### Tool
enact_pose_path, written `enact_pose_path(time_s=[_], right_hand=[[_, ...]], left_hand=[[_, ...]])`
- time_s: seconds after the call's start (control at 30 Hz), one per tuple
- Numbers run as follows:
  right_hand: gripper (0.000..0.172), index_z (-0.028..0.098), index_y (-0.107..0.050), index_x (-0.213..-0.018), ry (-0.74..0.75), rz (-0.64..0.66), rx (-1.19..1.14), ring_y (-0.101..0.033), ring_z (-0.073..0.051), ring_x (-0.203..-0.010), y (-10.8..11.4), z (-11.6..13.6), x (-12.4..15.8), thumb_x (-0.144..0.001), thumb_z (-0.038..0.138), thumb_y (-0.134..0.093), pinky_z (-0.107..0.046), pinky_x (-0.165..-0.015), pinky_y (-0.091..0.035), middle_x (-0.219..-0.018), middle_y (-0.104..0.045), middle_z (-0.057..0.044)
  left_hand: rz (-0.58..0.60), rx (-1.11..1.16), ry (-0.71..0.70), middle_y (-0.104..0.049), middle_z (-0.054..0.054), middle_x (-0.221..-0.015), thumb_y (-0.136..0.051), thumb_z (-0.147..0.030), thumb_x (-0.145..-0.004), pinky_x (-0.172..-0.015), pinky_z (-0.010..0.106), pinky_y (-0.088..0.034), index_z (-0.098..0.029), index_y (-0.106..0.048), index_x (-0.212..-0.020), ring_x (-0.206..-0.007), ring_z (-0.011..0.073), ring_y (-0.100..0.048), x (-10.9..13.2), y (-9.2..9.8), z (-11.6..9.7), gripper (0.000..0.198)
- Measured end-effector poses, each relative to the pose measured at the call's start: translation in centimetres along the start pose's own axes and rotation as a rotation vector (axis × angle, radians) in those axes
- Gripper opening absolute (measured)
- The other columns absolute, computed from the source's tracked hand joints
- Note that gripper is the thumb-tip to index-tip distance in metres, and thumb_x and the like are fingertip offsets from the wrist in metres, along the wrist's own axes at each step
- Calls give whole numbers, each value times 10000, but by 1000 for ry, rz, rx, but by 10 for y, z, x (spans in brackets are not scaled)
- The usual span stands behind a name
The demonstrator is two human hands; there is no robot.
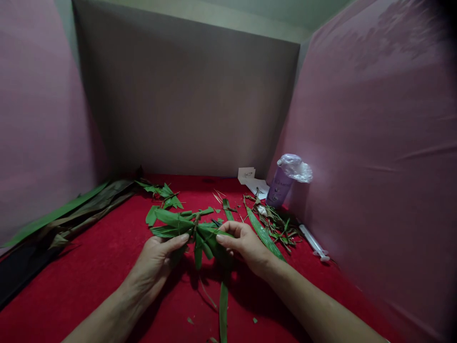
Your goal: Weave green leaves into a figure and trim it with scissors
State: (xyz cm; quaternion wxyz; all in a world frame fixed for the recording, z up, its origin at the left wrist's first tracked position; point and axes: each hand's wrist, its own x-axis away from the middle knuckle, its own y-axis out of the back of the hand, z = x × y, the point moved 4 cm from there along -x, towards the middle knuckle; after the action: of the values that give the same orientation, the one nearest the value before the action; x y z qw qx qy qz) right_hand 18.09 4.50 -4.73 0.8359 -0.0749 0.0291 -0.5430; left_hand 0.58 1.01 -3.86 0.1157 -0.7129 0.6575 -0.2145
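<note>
Between my hands, above the red cloth, is a bundle of green leaves (pixel 203 240) spreading out from a brownish stem. My left hand (pixel 162 255) pinches its left side, thumb on top and the other fingers mostly hidden beneath. On the right side, my right hand (pixel 244 243) grips a leaf of the same bundle between thumb and fingertips. A long narrow leaf strip (pixel 223 309) hangs or lies below the bundle, reaching toward me; I cannot tell whether it is joined on.
Green leaf pieces (pixel 167 195) and a heap of cut stems (pixel 278 224) lie on the red cloth (pixel 96 271). At right stand a purple cup (pixel 279 188) with crumpled plastic and a syringe (pixel 314 243). Long leaves (pixel 82 207) line the left wall; white papers (pixel 257 186) lie behind.
</note>
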Motion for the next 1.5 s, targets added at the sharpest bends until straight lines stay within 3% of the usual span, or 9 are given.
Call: enact_pose_path(time_s=[0.27, 0.47, 0.6, 0.73, 0.83, 1.0, 1.13, 1.27, 1.5], right_hand=[[302, 179, -540, -732, 23, -83, -17, -434, -63, -470, 3, 3, 1, -587, 318, -764, -182, -447, -320, -578, -513, 66], [355, 166, -595, -874, 61, -69, 14, -528, -101, -609, 2, 6, -1, -672, 438, -702, -211, -540, -400, -720, -573, 8], [430, 172, -561, -930, 217, -250, 125, -536, -138, -676, 10, 11, -3, -701, 525, -647, -233, -543, -416, -791, -565, -19], [352, 180, -517, -640, 414, -440, 344, -394, -105, -513, 14, 18, 6, -803, 489, -558, -234, -478, -320, -563, -434, 30], [374, 178, -533, -566, 460, -332, 456, -384, -113, -493, 2, 21, 11, -844, 429, -529, -251, -488, -307, -515, -433, 20], [187, 199, -660, -722, 598, -228, 629, -534, -179, -763, -25, 34, 11, -848, 287, -554, -292, -731, -381, -773, -635, -40], [333, 175, -622, -588, 461, -157, 619, -487, -159, -646, -41, 33, 4, -852, 352, -521, -283, -644, -352, -618, -574, -17], [307, 140, -662, -695, 225, -169, 248, -460, -130, -589, -55, 24, -1, -756, 436, -609, -258, -590, -338, -615, -568, -8], [248, 128, -623, -623, 206, -271, 106, -402, -98, -537, -79, 31, -7, -605, 359, -715, -239, -557, -317, -546, -527, 22]], left_hand=[[20, 36, 27, -748, 103, -869, -735, -102, -620, -735, 264, -551, -112, -721, -871, -808, 233, -694, -2, 0, 4, 252], [-50, 124, -40, -751, 93, -820, -695, -27, -623, -703, 277, -569, -110, -713, -834, -749, 221, -700, -3, 3, -1, 227], [-202, 194, -68, -738, 93, -696, -584, 42, -692, -637, 238, -578, -66, -695, -724, -635, 172, -691, -4, 12, -12, 158], [-289, 264, -102, -726, 83, -663, -535, 39, -747, -585, 212, -576, -58, -679, -726, -581, 140, -674, -3, 19, -22, 175], [-294, 311, -117, -718, 84, -655, -532, 33, -756, -615, 232, -582, -59, -671, -739, -590, 144, -672, -3, 21, -25, 168], [-273, 354, -99, -713, 91, -664, -536, 28, -759, -662, 283, -586, -56, -659, -755, -606, 164, -674, -4, 22, -25, 148], [-287, 419, -112, -712, 81, -691, -535, 25, -765, -657, 239, -575, -62, -663, -777, -631, 144, -672, -5, 25, -25, 156], [-331, 505, -148, -699, 61, -670, -523, 34, -766, -586, 182, -562, -83, -660, -703, -599, 114, -653, -4, 28, -28, 191], [-292, 500, -190, -701, 65, -654, -514, 63, -756, -599, 190, -569, -80, -667, -676, -617, 115, -654, 2, 22, -33, 224]])
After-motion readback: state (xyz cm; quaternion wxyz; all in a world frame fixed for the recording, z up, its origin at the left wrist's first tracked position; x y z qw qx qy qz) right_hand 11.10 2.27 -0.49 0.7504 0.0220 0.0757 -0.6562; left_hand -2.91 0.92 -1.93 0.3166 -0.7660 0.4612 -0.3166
